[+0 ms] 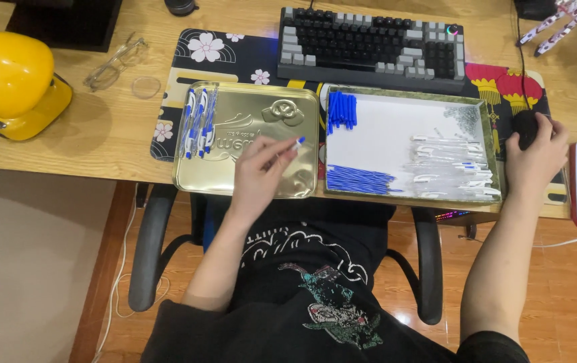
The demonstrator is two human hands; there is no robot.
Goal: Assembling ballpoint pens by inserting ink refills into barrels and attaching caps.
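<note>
From the head camera I look down on a wooden counter (100, 134) with two trays side by side at its near edge. My left hand (259, 171) hovers over the gold metal lid (248, 111) on the left; its grip is closed around a white pen with a blue tip (294, 144), pinched between thumb and fingers, with the blue end pointing to the right and sticking out past the fingertips. On the far left part of that gold lid lies a small row of finished white-and-blue pens (198, 123), packed close together.

My right hand (536, 156) is well apart from the left one, at the right end of the counter, resting on a dark computer mouse (523, 126). The fingers are curled over the mouse, covering most of it; I would call that grip loosely closed on it.

Between the two hands sits the white-lined tray (396, 114). In its far left corner there is a bunch of blue caps (342, 109), in its near left corner a heap of blue refills (359, 179), and on its right side a spread of clear pen barrels (453, 168).

Beyond the trays are a grey and black keyboard (372, 44) on a dark flower-patterned desk mat (235, 50). Farther left lie a pair of glasses (115, 64) and a yellow object (13, 81).
</note>
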